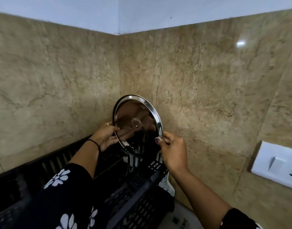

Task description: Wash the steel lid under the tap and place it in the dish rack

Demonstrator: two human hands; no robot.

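Observation:
The round steel lid (135, 111) stands nearly upright in the corner of the tiled walls, its shiny underside and centre rivet facing me. My left hand (105, 136) grips its left rim, thumb on the inner face. My right hand (171, 149) pinches the lower right rim with thumb and fingers. The lid's bottom edge is just above the far end of the black plastic dish rack (142, 192), among dark utensils there. No tap is in view.
Beige marble wall tiles meet in a corner right behind the lid. A white switch and socket plate (275, 164) is on the right wall. A white speckled object (166, 182) sticks up beside the rack's right side.

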